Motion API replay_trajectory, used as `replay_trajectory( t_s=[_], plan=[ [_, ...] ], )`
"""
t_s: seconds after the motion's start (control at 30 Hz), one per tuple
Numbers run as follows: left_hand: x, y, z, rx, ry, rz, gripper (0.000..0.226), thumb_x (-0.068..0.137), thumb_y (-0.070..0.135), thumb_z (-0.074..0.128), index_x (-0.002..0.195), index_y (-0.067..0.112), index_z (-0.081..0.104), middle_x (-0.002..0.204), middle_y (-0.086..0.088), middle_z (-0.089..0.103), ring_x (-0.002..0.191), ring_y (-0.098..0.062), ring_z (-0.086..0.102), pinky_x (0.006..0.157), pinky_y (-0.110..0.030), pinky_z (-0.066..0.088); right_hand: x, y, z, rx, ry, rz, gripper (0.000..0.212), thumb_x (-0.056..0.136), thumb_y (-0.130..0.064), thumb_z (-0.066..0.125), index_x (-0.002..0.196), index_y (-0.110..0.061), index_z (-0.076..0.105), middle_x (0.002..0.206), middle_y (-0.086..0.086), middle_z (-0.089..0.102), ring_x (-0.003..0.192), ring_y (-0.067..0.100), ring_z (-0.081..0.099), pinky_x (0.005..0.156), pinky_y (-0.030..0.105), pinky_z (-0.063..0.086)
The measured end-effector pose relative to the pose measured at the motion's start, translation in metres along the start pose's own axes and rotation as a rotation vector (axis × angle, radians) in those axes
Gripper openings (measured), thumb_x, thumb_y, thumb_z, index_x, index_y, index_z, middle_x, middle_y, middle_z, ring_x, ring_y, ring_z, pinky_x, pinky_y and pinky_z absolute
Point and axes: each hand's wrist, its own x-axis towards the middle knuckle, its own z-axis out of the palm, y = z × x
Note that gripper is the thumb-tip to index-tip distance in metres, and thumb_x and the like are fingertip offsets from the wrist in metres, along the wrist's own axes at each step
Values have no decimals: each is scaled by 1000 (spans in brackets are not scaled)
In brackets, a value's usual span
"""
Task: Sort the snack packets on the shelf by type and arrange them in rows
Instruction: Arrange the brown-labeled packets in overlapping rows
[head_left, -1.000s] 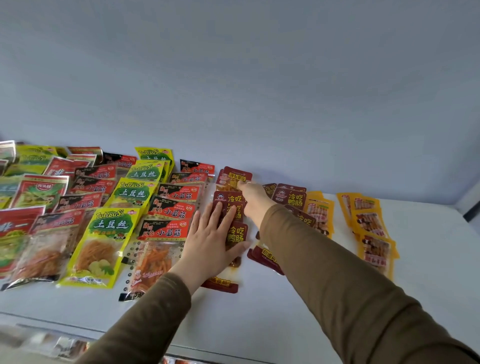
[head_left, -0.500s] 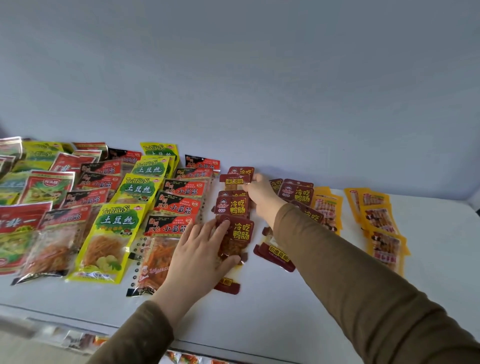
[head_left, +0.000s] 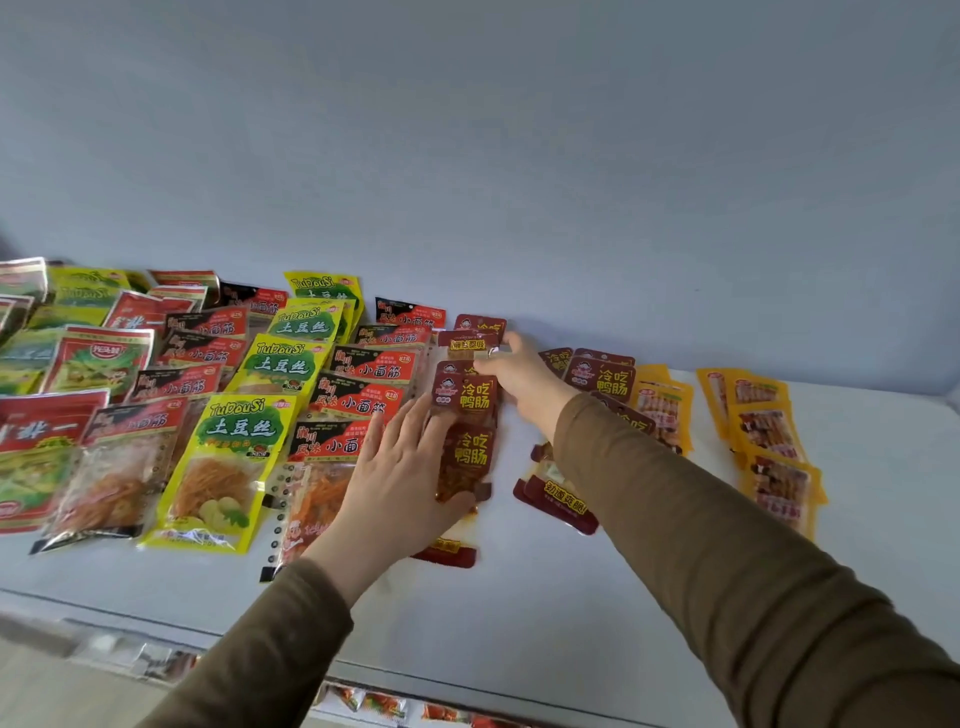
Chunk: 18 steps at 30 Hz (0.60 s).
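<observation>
Snack packets lie in rows on a white shelf (head_left: 571, 613). A column of dark red packets (head_left: 470, 397) runs down the middle. My left hand (head_left: 402, 467) lies flat with straight fingers on the lower red packets (head_left: 467, 462). My right hand (head_left: 511, 371) reaches to the back of the column and pinches a small dark red packet (head_left: 465, 343) at its right edge. More dark red packets (head_left: 602, 376) lie to the right, partly hidden under my right sleeve.
Left of the column lie rows of red-and-black packets (head_left: 363, 400), yellow-green packets (head_left: 249, 426) and red-green packets (head_left: 88, 358). Orange-yellow packets (head_left: 769, 441) lie at the right. A pale blue wall (head_left: 519, 156) closes the back. A lower shelf with packets (head_left: 384, 706) shows below the front edge.
My left hand slid down the red column toward me. My right hand stayed at the back, holding the small red packet there. The camera view shifted slightly.
</observation>
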Motion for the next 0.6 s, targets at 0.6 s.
replay_trajectory(
  t_s=[0.6],
  plan=[
    [9, -10, -3, -54, -72, 63, 83, 92, 81, 27, 161, 45, 1, 172, 6, 6, 159, -22, 3, 126, -50, -13, 4, 9, 3, -131, 116, -112, 36, 96, -11, 69, 130, -6, 60, 119, 4, 69, 115, 24, 64, 89, 35, 55]
  ],
)
